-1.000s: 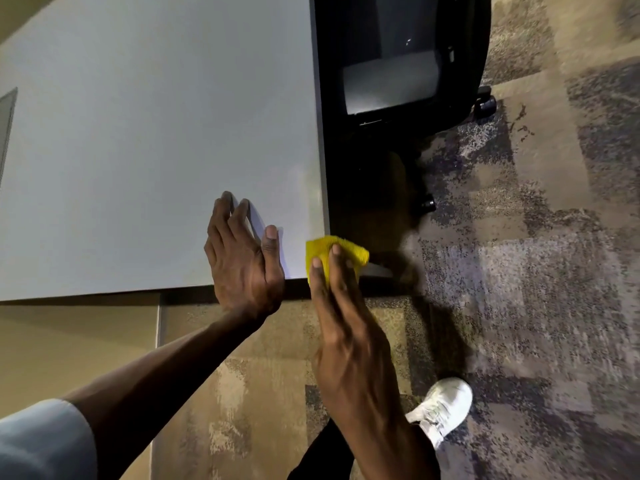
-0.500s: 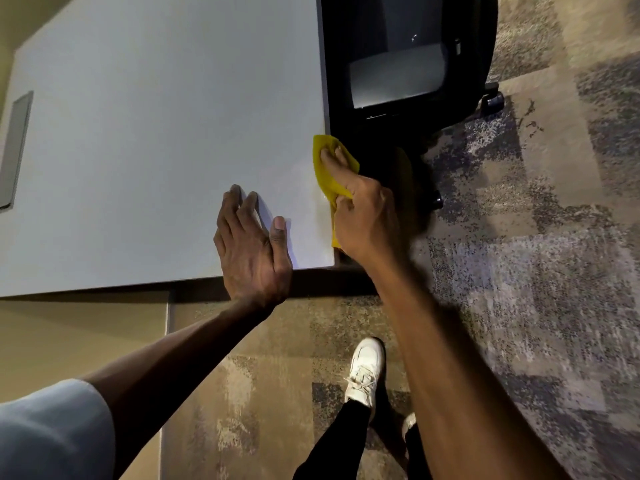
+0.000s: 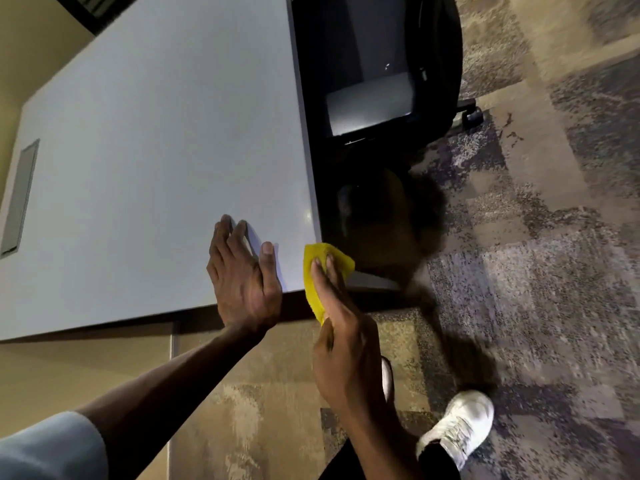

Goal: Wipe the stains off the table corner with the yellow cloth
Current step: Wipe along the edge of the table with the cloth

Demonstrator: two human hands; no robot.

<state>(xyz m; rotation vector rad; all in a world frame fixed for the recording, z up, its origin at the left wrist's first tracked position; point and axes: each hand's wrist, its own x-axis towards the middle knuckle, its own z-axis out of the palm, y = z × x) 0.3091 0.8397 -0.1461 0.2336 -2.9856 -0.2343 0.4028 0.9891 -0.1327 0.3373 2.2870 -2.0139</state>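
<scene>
The white table point(image 3: 156, 150) fills the left and middle of the head view, with its near right corner at the centre. A folded yellow cloth point(image 3: 313, 268) lies over that corner and hangs down past the front edge. My right hand point(image 3: 343, 344) presses the cloth with two fingers stretched flat on it and the rest curled around its lower end. My left hand point(image 3: 242, 282) rests palm down, fingers spread, on the tabletop just left of the cloth. No stains are visible on the surface.
A black office chair point(image 3: 377, 81) stands close against the table's right edge. A grey cable hatch point(image 3: 19, 199) is set into the tabletop at far left. Patterned carpet point(image 3: 536, 254) lies to the right, and my white shoes point(image 3: 457, 424) below.
My right hand has drawn the cloth back from further along the right edge to the near corner. The left hand has stayed put on the tabletop.
</scene>
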